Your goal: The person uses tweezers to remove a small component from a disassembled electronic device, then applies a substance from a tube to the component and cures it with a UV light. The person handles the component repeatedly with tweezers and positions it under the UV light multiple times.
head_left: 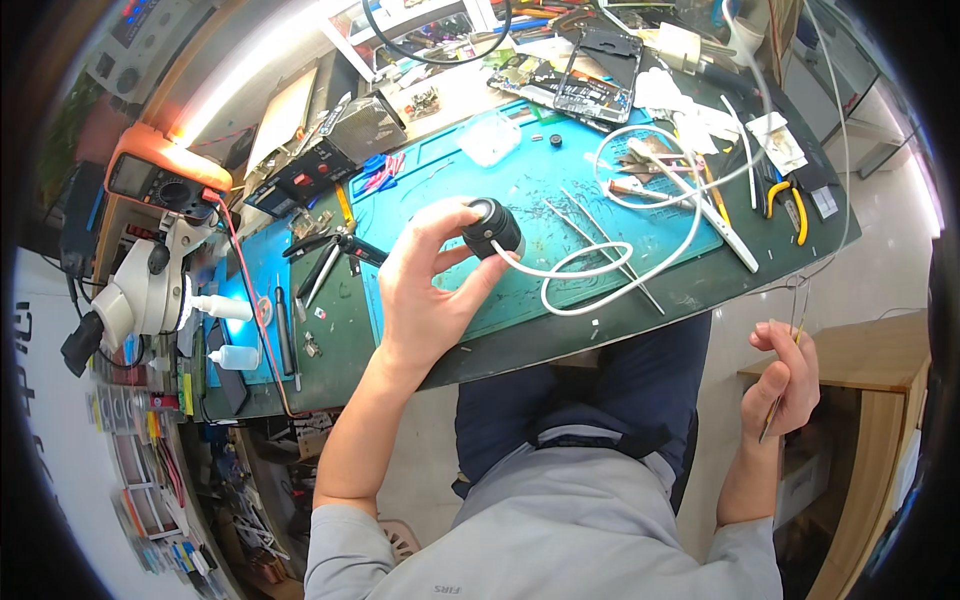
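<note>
My left hand (428,290) grips a small black cylinder (493,228) between thumb and fingers, tilted above the blue work mat (450,205). What the cylinder is I cannot tell; its round end faces up. A white cable (590,272) runs from beside it and loops across the mat to the right. Off the bench's right end, my right hand (783,385) is closed round slim metal tweezers (799,300), their two thin prongs pointing away from me. Thin metal tweezers (612,245) also lie on the mat, under the cable loops.
An orange multimeter (165,175) and a white microscope arm (135,295) stand at the left. Two small bottles (236,357) sit nearby. Opened phone parts (597,80) crowd the back; yellow-handled pliers (789,210) lie at right. A wooden cabinet (860,350) stands beyond my right hand.
</note>
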Tool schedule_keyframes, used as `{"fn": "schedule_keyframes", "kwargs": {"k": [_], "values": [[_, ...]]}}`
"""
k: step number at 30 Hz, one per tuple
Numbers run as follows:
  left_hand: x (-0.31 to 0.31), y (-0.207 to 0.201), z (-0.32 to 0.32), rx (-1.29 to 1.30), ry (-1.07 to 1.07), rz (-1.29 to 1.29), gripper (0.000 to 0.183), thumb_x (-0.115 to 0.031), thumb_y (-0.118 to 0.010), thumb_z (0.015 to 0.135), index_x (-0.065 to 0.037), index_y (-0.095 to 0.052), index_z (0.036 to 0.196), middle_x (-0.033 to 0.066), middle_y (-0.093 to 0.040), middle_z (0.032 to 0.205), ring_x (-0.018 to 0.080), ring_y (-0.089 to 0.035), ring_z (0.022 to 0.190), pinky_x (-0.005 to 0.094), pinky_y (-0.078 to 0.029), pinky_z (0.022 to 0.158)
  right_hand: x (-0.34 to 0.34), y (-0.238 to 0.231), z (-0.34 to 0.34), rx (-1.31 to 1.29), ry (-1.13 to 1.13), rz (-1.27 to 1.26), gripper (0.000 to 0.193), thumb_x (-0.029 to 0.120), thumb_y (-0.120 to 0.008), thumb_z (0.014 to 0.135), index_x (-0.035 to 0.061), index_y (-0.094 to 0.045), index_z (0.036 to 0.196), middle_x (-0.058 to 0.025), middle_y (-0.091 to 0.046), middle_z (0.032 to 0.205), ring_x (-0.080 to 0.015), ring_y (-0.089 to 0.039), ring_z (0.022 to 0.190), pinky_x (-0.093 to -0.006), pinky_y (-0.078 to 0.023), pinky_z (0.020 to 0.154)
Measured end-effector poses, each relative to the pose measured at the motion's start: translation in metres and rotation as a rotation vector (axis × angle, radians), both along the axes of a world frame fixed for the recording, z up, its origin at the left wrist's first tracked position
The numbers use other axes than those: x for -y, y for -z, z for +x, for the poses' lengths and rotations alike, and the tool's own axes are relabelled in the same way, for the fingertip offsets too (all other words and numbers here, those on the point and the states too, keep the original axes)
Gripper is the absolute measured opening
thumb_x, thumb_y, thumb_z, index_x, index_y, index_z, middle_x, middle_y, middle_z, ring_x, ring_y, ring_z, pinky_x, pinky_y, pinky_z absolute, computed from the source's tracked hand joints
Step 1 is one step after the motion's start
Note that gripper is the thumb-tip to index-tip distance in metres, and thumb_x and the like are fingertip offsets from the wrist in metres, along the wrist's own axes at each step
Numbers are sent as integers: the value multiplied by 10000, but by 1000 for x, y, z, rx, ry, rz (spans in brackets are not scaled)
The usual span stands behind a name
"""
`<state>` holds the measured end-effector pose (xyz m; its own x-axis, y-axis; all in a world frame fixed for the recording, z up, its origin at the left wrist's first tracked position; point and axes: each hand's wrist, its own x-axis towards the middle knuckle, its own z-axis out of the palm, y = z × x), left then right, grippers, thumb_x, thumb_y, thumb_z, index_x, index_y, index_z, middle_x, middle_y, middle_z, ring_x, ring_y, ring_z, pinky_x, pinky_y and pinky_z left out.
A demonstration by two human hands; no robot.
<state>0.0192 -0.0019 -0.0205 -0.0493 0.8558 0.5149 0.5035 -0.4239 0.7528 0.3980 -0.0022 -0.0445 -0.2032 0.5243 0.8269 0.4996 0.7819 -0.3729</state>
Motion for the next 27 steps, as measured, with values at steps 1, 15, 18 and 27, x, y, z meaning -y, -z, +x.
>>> {"fn": "schedule_keyframes", "kwargs": {"k": [1,15,18,27], "values": [[-1,2,-1,26,-5,15,517,81,-846,861,8,-598,1309,156,-650,1347,247,-725,1192,388,-675,967,1,1,-2,-4,1,-8,374,239,-517,1166,-97,-670,1233,-212,-743,982,-291,-694,787,-351,-623,660],[-1,8,-7,-30,-37,65,548,2,-897,848,5,-608,1314,166,-662,1336,243,-739,1156,370,-687,920,2,7,-6,-63,30,-41,354,207,-518,1157,-103,-677,1221,-221,-740,961,-289,-698,783,-356,-638,664],[-2,7,-6,-61,-35,61,555,10,-897,843,-7,-611,1318,162,-670,1326,241,-740,1154,372,-683,923,5,9,-1,-66,45,-56,356,216,-515,1160,-94,-675,1233,-224,-743,973,-286,-701,790,-354,-642,670],[-2,13,-6,93,-45,-16,561,21,-900,832,-16,-598,1304,142,-651,1356,245,-722,1185,377,-667,952,6,14,1,-75,44,-102,360,232,-524,1161,-85,-677,1240,-223,-748,987,-276,-707,795,-349,-641,672]]}}
